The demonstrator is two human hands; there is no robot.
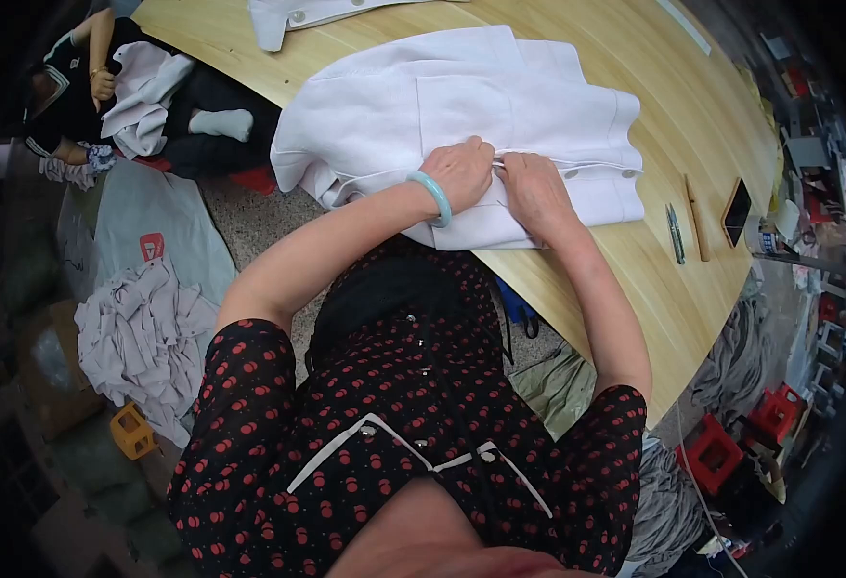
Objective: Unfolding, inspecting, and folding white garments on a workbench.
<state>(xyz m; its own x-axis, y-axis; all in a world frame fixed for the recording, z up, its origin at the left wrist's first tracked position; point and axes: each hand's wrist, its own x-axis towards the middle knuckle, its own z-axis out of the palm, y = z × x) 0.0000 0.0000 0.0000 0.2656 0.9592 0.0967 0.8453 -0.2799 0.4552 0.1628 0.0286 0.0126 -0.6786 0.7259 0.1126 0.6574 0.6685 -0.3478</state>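
Observation:
A white jacket [375, 106] with round buttons along its front edge lies spread over the wooden table [673, 279], its near side hanging past the table's edge. My left hand [461, 169], with a pale green bangle [434, 200] on the wrist, pinches the cloth at the jacket's front opening. Close beside it, my right hand [535, 193] grips the same edge, fingers bent and thumb toward the left hand. A button [570, 174] shows just right of my right hand. What lies between the fingertips is mostly hidden.
Right of the jacket lie a thin pointed tool [675, 234], a wooden stick [697, 217] and a phone [736, 212]. Another white garment [293, 19] sits at the far edge. A seated person [86, 87] handles white cloth at left. Cloth piles [143, 328] and red stools [710, 455] stand on the floor.

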